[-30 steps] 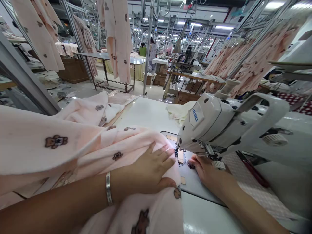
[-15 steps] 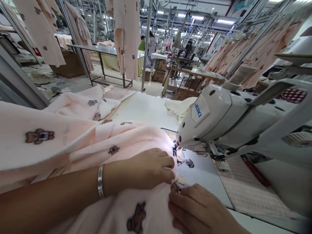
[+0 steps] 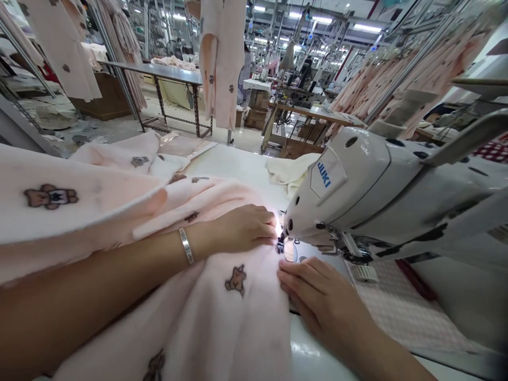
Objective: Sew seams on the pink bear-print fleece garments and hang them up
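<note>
Pink plush fabric with a teddy-bear print (image 3: pixel 254 317) covers the left of the sewing table and hangs toward me in folds. My left hand (image 3: pixel 248 228), a silver bangle at its wrist, presses on it with bent, gathered fingers just left of the lit presser foot (image 3: pixel 280 245). Nearer to me, my right hand (image 3: pixel 317 288) has its fingers together at the fabric's right edge, just below the foot; its thumb is hidden. The white JUKI sewing machine (image 3: pixel 353 185) stands over this edge, its needle area close to both hands.
A pale yellow cloth (image 3: pixel 291 170) lies behind the machine head. Pink checked material (image 3: pixel 420 307) covers the right side. Beyond the table, printed pink pieces (image 3: pixel 222 69) hang near a metal-legged table (image 3: pixel 174 74). More garments (image 3: pixel 377 84) hang on a rail at the right.
My left hand has moved forward to beside the presser foot, and my right hand has also shifted forward along the edge. The fabric has slid away from me, its near bear print moving up.
</note>
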A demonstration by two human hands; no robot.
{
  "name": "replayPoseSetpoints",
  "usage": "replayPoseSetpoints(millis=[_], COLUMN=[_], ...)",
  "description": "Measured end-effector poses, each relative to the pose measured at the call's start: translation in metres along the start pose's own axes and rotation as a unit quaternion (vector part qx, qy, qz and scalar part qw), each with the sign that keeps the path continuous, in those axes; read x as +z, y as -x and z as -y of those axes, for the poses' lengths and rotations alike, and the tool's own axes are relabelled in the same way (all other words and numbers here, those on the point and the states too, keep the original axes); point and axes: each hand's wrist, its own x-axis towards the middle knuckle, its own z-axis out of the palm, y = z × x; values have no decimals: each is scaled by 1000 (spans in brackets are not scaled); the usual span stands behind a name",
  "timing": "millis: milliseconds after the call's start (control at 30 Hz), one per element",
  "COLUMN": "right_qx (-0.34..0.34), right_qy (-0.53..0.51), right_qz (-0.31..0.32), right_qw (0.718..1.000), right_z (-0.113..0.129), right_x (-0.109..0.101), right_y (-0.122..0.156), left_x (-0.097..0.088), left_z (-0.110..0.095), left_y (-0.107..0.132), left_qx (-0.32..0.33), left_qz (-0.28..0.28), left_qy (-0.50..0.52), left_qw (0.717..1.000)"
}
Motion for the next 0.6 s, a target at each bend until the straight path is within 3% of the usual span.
replayPoseSetpoints(millis=[100, 233, 333, 400, 500, 600], right_qx=[4, -85, -123, -84, 25, 36], right_qy=[10, 20, 76, 117, 154, 142], right_qz=[-15, -3, 40, 50, 11, -43], right_qw=[1000, 996, 989, 988, 988, 988], right_z=[6, 23, 19, 4, -19, -25], right_x=[-3, -13, -16, -13, -8, -5], right_y=[0, -2, 2, 8, 15, 17], left_x=[-1, 6, 13, 13, 7, -2], left_z=[-6, -27, -23, -5, 22, 11], left_y=[0, 7, 4, -7, -28, -33], left_qx=[-50, -175, -191, -165, -168, -227], left_qz=[10, 10, 4, 15, 15, -13], left_qy=[0, -39, -52, -43, -40, -60], left_qw=[999, 984, 980, 985, 985, 972])
